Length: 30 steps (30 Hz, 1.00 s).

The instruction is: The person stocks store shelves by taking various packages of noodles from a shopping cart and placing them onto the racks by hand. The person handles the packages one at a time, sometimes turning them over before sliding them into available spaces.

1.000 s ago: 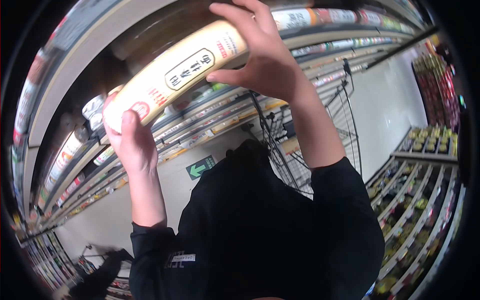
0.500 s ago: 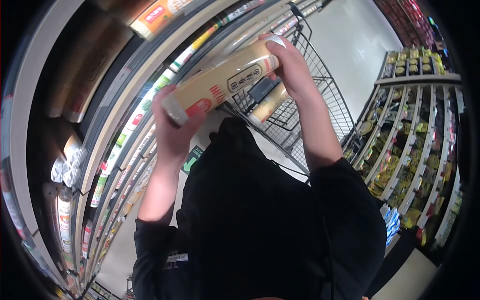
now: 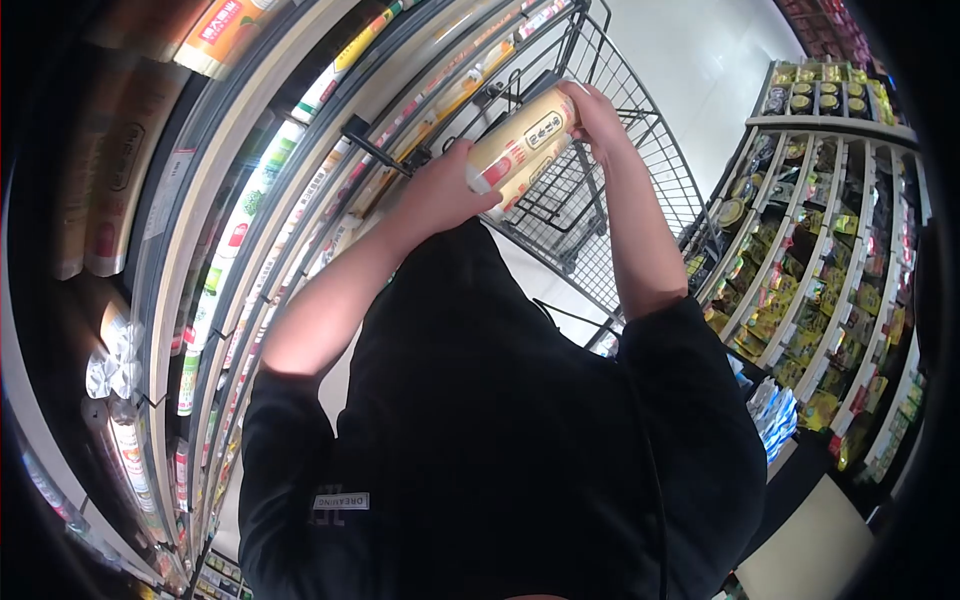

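A cream-coloured noodle package (image 3: 520, 140) with red and black print is held by its two ends over the shopping cart (image 3: 640, 130). My left hand (image 3: 445, 187) grips the lower left end, thumb below it. At the upper right end, my right hand (image 3: 593, 115) has its fingers wrapped round the package. Just beneath and partly hidden by it, a second similar package (image 3: 540, 172) shows in the upper part of the cart. The cart is of dark wire mesh.
Shelves (image 3: 165, 230) with packaged noodles curve along the left. On the right stands a sloped rack (image 3: 800, 240) of bagged goods and jars. Pale floor (image 3: 690, 60) shows beyond the cart. A blue and white item (image 3: 772, 410) is by my right sleeve.
Both hands have carried the package away from the left shelf, rightward to over the cart. My right hand now wraps the end more closely. The view has turned, showing more of the cart.
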Available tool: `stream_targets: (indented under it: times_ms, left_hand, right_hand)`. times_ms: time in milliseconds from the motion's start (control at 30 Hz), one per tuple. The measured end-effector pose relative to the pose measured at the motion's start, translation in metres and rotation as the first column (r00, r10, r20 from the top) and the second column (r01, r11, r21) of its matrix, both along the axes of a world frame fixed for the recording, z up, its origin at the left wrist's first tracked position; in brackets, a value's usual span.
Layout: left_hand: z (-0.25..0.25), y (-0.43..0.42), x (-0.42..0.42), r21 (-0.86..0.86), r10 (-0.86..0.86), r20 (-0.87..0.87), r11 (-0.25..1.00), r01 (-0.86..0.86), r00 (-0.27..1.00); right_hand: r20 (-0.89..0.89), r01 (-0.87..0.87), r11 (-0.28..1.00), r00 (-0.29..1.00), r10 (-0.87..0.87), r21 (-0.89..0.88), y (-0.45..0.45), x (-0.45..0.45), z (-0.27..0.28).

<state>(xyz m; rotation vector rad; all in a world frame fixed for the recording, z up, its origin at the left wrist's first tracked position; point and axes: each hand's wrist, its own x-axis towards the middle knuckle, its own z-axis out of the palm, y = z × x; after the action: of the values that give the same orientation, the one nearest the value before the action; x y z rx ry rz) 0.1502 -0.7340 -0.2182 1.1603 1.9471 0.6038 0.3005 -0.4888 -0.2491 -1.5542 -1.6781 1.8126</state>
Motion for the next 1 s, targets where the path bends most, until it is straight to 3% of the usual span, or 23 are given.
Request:
stream_targets:
  times_ms: [100, 200, 333, 433, 500, 533, 567, 767, 1000]
  left_hand:
    - [-0.02, 0.027, 0.011, -0.13, -0.055, -0.035, 0.99, 0.05, 0.998]
    - [-0.021, 0.044, 0.019, -0.244, -0.062, -0.016, 0.968, 0.057, 0.998]
    - [-0.068, 0.058, 0.021, -0.233, -0.06, -0.048, 0.971, 0.047, 0.997]
    - [-0.105, 0.06, 0.023, -0.254, -0.061, -0.077, 0.966, 0.039, 0.995]
    - [-0.114, 0.06, 0.021, -0.308, -0.063, -0.081, 0.951, 0.035, 0.995]
    - [-0.116, 0.062, 0.018, -0.348, -0.065, -0.072, 0.937, 0.036, 0.995]
    - [-0.117, 0.062, 0.017, -0.386, -0.068, -0.063, 0.922, 0.038, 0.996]
    - [-0.111, 0.062, 0.017, -0.468, -0.073, -0.061, 0.883, 0.036, 0.995]
    - [-0.127, 0.061, 0.018, -0.447, -0.092, -0.132, 0.894, 0.024, 0.987]
  right_hand:
    - [0.105, 0.061, 0.997, 0.992, -0.066, 0.055, 0.011, -0.01, -0.013]
    - [0.17, 0.105, 0.975, 0.975, -0.139, 0.198, 0.039, -0.013, -0.077]
    - [0.162, 0.059, 0.996, 0.985, -0.068, 0.061, 0.03, -0.026, -0.05]
    - [0.169, -0.152, 0.987, 0.973, 0.159, -0.054, 0.049, -0.029, -0.076]
    - [0.268, -0.12, 0.991, 0.958, 0.101, 0.057, 0.051, -0.036, -0.105]
    - [0.312, -0.106, 0.987, 0.948, 0.064, 0.118, 0.05, -0.038, -0.112]
    - [0.309, -0.174, 0.983, 0.939, 0.148, 0.059, 0.051, -0.038, -0.116]
    - [0.328, -0.182, 0.982, 0.931, 0.158, 0.043, 0.05, -0.035, -0.148]
    - [0.397, -0.21, 0.964, 0.908, 0.132, 0.16, 0.047, -0.04, -0.156]
